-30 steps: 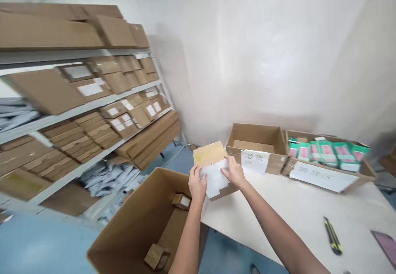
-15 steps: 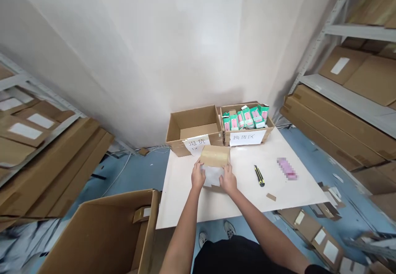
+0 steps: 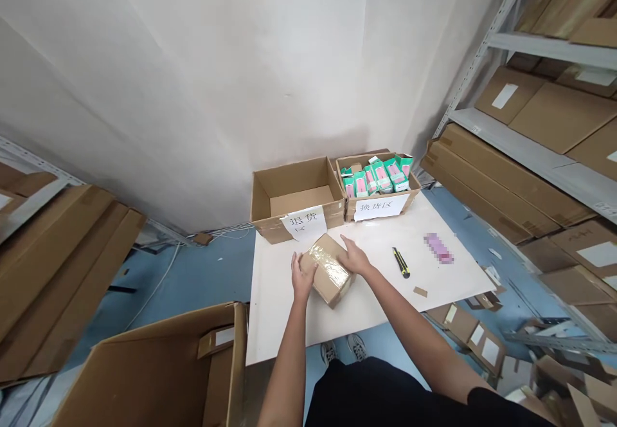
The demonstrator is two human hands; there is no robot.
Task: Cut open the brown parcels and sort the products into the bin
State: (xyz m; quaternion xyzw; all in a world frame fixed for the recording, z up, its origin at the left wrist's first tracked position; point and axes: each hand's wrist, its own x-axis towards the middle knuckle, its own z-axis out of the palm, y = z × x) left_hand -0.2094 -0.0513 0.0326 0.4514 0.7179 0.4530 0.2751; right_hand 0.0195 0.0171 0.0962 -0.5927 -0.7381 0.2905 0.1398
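A small cardboard box (image 3: 328, 261) with shiny clear tape along its top sits between my two hands over the white table. My left hand (image 3: 303, 277) grips its left side, with the thumb against the box. On the opposite side my right hand (image 3: 355, 258) presses the box, its thumb and some fingertips partly hidden. The box is turned at an angle to the table's edges. To the right lies a black and yellow box cutter (image 3: 400, 262), and near it a scrap of brown cardboard (image 3: 420, 292).
Behind stand an open carton (image 3: 270, 229) with a handwritten sheet and another carton (image 3: 351, 217) holding several green and pink packages. A blurred pink item (image 3: 438, 248) lies on the table (image 3: 272, 314). A large open box (image 3: 159, 375) stands at lower left. Shelves with boxes flank both sides.
The small box has been turned, so its taped face is up and the white label is out of sight. Both hands have shifted their hold on it. The camera view has moved slightly.
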